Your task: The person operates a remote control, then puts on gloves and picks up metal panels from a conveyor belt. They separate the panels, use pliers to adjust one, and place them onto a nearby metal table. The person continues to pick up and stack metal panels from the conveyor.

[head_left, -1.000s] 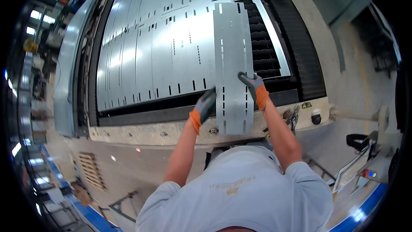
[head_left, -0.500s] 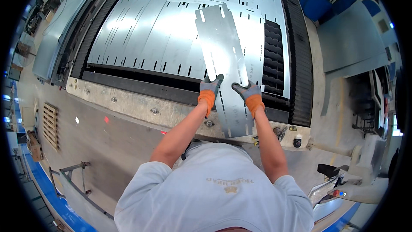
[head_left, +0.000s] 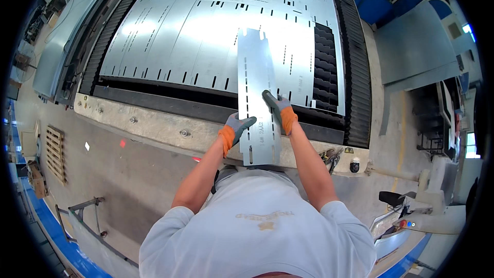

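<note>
A long, narrow sheet-metal strip (head_left: 257,74) with rows of slots is held up in front of me, its near end close to my shirt. My left hand (head_left: 236,128), in a grey glove with an orange cuff, is closed on its left edge, thumb lying on the upper face. Farther along, my right hand (head_left: 278,106), gloved alike, grips the right edge with the thumb on top. The fingers beneath the strip are hidden. Beyond it, several slotted metal panels (head_left: 170,36) lie side by side on the machine bed.
Dark toothed slats (head_left: 325,67) show in a gap at the bed's right. A pale machine rail (head_left: 154,123) runs along the near side, with pliers-like tools (head_left: 332,158) and a small black-and-white object (head_left: 355,164) at its right end. A wooden pallet (head_left: 55,154) lies on the floor at left.
The strip has come nearer and swung from a slant to almost straight ahead. My left hand has moved left and toward me; my right hand has shifted left along with the strip.
</note>
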The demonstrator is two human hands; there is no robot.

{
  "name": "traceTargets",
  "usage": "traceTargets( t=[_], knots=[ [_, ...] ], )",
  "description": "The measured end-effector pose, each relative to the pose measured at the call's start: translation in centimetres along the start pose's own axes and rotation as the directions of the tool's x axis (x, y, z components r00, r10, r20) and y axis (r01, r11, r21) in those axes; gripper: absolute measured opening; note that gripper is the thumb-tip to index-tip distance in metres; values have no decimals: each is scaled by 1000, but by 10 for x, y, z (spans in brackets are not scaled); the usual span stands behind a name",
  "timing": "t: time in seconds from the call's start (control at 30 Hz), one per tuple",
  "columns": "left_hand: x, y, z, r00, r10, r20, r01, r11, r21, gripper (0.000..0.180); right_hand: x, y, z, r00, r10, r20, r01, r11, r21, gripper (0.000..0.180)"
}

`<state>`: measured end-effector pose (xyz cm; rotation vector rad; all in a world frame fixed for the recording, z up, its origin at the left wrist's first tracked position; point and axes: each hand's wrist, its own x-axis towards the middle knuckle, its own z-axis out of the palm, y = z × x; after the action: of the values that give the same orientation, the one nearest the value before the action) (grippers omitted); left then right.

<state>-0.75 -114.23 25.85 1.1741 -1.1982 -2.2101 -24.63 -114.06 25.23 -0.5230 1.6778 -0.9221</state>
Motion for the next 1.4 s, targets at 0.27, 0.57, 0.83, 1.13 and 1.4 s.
traceTargets(
  t=[0.27,0.57,0.83,1.13,1.4],
  knots=[
    [2,-23,-21,988,-11,-154,-24,975,-221,44,89,2,-149,819,-306,-485,-73,783,-617,69],
    [5,-48,-46,973,-179,-143,111,913,-392,52,158,14,-179,884,39,-466,-378,648,-661,65],
    [24,-100,-61,953,-287,-98,187,811,-554,62,157,18,-214,970,-203,-134,132,901,-412,54],
    [35,-122,-82,950,-312,-34,239,790,-565,67,159,33,-223,909,-212,-359,88,940,-331,39],
    [40,-121,-78,954,-297,-42,223,795,-563,61,133,32,-236,682,-346,-644,424,905,-37,48]
  ],
)
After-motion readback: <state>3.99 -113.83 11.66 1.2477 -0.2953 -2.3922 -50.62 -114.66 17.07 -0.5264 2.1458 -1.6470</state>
